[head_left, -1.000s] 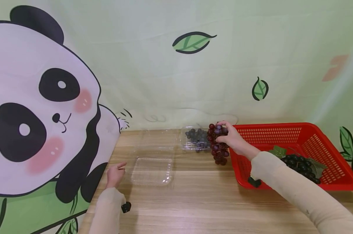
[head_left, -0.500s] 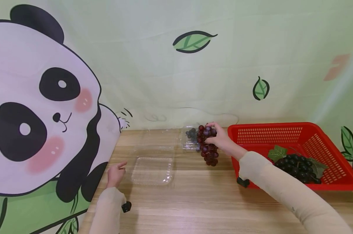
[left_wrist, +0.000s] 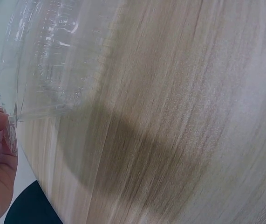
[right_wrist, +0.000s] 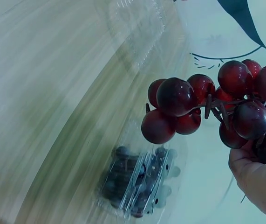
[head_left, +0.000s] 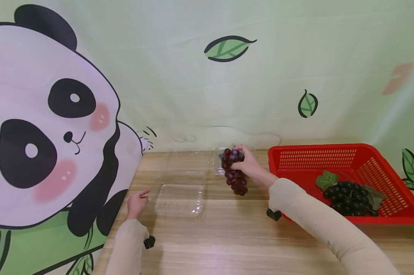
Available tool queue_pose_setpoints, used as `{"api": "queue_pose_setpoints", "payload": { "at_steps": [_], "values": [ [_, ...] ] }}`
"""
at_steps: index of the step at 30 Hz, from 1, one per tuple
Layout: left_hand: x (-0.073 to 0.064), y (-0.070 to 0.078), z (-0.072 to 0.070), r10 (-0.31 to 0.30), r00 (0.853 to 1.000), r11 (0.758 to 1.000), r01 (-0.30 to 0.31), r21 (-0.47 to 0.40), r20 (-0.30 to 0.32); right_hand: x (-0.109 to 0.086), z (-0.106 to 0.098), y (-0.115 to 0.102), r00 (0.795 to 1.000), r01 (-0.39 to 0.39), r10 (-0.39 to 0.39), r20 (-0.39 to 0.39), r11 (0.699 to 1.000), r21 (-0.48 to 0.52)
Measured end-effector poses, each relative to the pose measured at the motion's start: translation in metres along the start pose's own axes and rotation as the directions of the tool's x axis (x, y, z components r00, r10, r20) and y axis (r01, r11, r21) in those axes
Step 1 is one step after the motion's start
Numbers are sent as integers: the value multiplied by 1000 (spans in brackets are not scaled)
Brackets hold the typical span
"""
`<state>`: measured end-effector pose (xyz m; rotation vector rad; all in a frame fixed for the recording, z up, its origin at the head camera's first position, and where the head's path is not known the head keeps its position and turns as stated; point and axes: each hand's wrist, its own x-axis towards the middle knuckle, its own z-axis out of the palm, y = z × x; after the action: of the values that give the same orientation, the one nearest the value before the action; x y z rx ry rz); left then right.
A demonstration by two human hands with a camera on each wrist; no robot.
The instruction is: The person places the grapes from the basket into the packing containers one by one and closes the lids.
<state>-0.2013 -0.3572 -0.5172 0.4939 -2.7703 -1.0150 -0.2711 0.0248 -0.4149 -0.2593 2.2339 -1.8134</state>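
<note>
"How do we find the light?"
"We see even brightness in the head view, with a pale streak down the backdrop [head_left: 268,91] and sheen on the table [head_left: 220,240]."
"Do we get shadows?"
"We get a broad, soft-edged one across the table in the left wrist view, near whitish glare. Our right wrist view looks dimmer, cooler, with glints on the red grapes [right_wrist: 250,119]."

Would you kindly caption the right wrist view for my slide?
Right hand holding a bunch of red grapes near dark grapes in a clear plastic container.

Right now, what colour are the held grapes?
The grapes are dark red and purplish, clearest in the right wrist view.
</note>
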Motion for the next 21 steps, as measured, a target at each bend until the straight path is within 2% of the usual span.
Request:
{"api": "queue_pose_setpoints", "payload": {
  "at_steps": [10, 15, 21],
  "values": [
    [-1, 1, -2, 23, 1000, 1000, -23, 18, -1, 6, 23, -5, 1000, -21, 22, -13, 997, 76],
    [-1, 2, -2, 15, 1000, 1000, -15, 14, -2, 9, 36, -3, 999, -45, 48, -17, 992, 120],
    [-2, 2, -2, 2, 1000, 1000, -2, 1, -3, 14, 50, -1, 997, -37, 46, -56, 989, 142]
  ]
}}
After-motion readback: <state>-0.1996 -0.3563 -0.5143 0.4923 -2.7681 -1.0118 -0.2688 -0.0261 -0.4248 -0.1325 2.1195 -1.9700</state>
